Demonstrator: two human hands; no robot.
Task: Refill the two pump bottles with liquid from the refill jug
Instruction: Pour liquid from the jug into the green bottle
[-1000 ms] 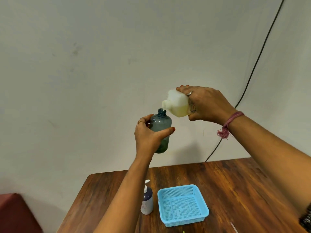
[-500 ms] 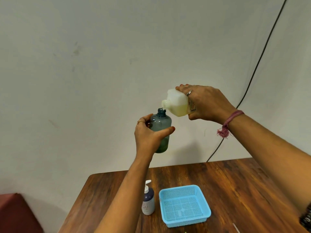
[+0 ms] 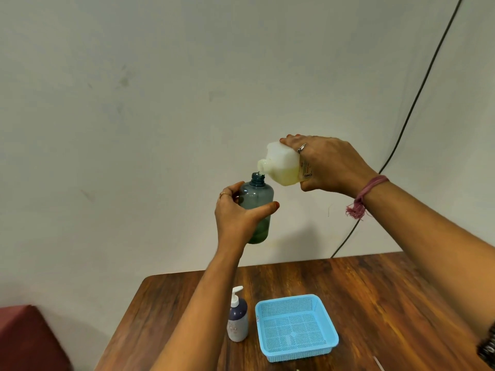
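The left hand (image 3: 235, 215) grips an uncapped blue-grey bottle (image 3: 256, 207) upright in the air, greenish liquid low inside. The right hand (image 3: 329, 164) tips a white refill jug (image 3: 281, 167) spout-down just above the bottle's neck. Below, on the wooden table (image 3: 375, 303), a pump bottle (image 3: 237, 319) stands beside a blue basket (image 3: 294, 326).

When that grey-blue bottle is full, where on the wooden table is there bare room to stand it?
The broadest bare patch of the brown wooden table lies right of the light blue plastic mesh basket, out to the far edge. A smaller strip lies behind the basket. It is crowded near the white-pump purple bottle, close beside the basket's left wall.
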